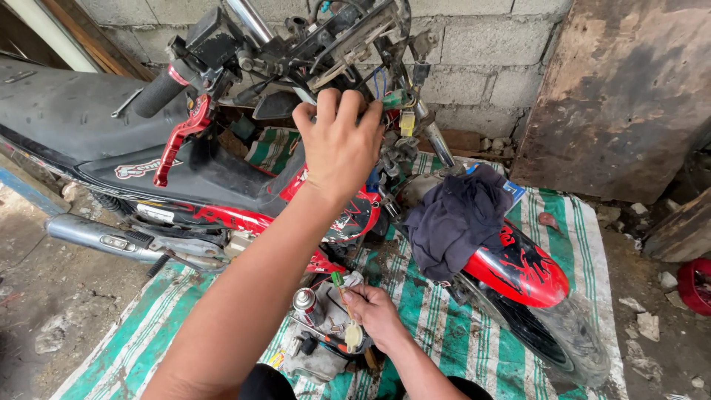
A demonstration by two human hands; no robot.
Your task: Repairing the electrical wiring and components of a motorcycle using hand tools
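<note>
Fingers of your left hand (339, 141) curl into the wiring harness (391, 100) just above — clamped or not, can't tell; right hand (374, 311) pinches a screwdriver (342, 296), shaft approx. upright.

Head view: my left hand (339, 141) reaches up into the exposed wiring (392, 100) below the handlebar of the red-and-black motorcycle (222, 185); my right hand (374, 311) grips a green-tipped screwdriver (342, 296) over the green-and-white striped tarp (444, 333), beside a small metal spray can (305, 304).
</note>
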